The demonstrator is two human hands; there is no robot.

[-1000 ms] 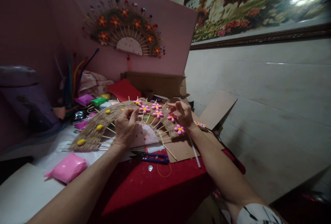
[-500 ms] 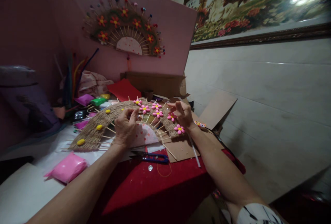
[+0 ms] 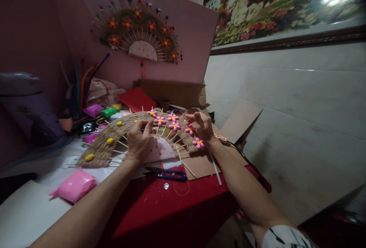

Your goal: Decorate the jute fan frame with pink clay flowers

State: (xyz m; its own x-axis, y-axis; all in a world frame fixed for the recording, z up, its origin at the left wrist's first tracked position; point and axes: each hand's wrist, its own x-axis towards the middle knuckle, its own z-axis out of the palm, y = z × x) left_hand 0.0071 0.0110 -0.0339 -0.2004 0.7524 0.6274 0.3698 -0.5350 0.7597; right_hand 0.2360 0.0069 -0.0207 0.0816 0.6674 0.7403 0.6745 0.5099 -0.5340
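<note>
A woven twine fan [image 3: 100, 144] on thin sticks lies across the table, with a white spotted half-round [image 3: 161, 149] at its base. Pink clay flowers [image 3: 174, 126] with yellow centres dot its right side; yellow clay ovals [image 3: 109, 141] sit along its left. Over the fan's middle, my left hand [image 3: 138, 141] is closed, thumb against curled fingers; anything between them is hidden. My right hand [image 3: 201, 126] hovers at the fan's right part near the flowers, its fingers drawn together in a pinch. What it may hold is too small to make out.
Blue thread snips [image 3: 171, 174], a clear gem [image 3: 166, 186] and a pink clay packet [image 3: 74, 185] lie in front. A glue stick [image 3: 215, 168] rests by my right forearm on cardboard [image 3: 204, 168]. Behind are coloured clay packets [image 3: 108, 112] and red paper [image 3: 138, 99]; a finished fan [image 3: 143, 30] hangs above.
</note>
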